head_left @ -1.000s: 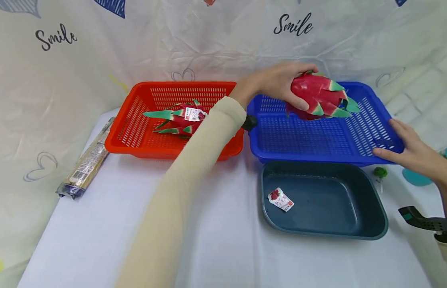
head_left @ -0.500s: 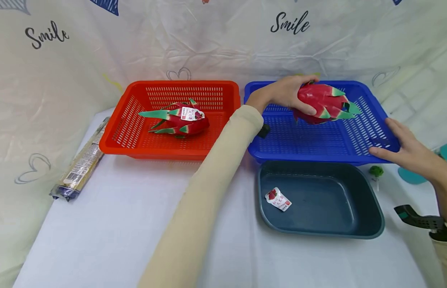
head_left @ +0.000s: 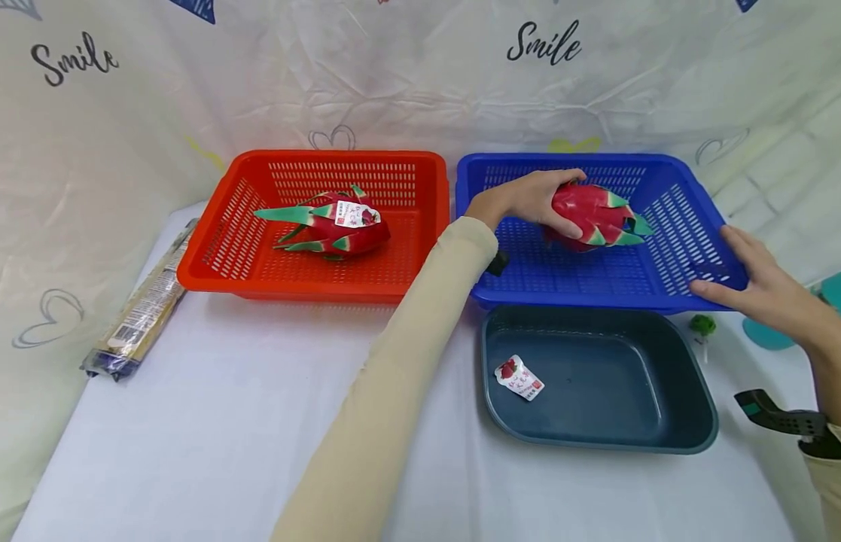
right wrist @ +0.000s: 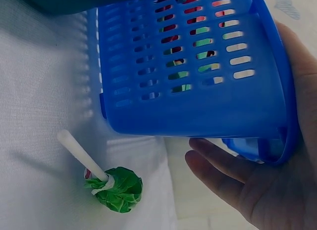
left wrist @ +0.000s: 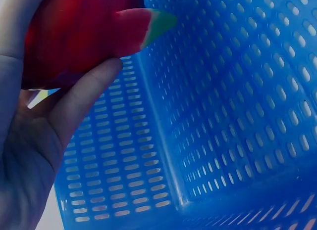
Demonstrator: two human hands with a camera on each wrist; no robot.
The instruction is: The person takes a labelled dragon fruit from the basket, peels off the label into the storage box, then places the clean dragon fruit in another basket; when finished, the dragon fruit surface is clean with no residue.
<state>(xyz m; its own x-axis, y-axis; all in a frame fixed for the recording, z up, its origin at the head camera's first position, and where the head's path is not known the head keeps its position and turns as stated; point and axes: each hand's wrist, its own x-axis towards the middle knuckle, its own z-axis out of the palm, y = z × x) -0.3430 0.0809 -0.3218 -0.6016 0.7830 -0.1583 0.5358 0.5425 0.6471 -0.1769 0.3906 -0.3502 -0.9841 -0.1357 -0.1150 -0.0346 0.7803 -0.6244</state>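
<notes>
My left hand (head_left: 538, 199) grips a red dragon fruit (head_left: 589, 214) with green-tipped scales, held inside the blue basket (head_left: 589, 282). Seen from the left wrist, the thumb (left wrist: 89, 91) presses along the fruit's (left wrist: 84, 32) underside, above slotted blue walls (left wrist: 233, 106). At the basket's right end my right hand (head_left: 772, 286) holds the rim, thumb toward the front and fingers around the end. Through the slots in the right wrist view, red and green parts of the fruit (right wrist: 171, 39) show. Another dragon fruit (head_left: 345, 229), bearing a white label, lies in the red basket (head_left: 291, 284).
In front of the blue basket stands a dark teal tub (head_left: 603, 399) with a loose fruit label (head_left: 519, 378) in it. A green-wrapped lollipop (right wrist: 116, 188) lies by the right hand, near a turquoise object (head_left: 766, 333). At the left lies a long wrapped package (head_left: 142, 309).
My left hand has lowered the dragon fruit from above the blue basket into it, shifting slightly left at the end. The right hand stays on the rim. The view has shifted slightly.
</notes>
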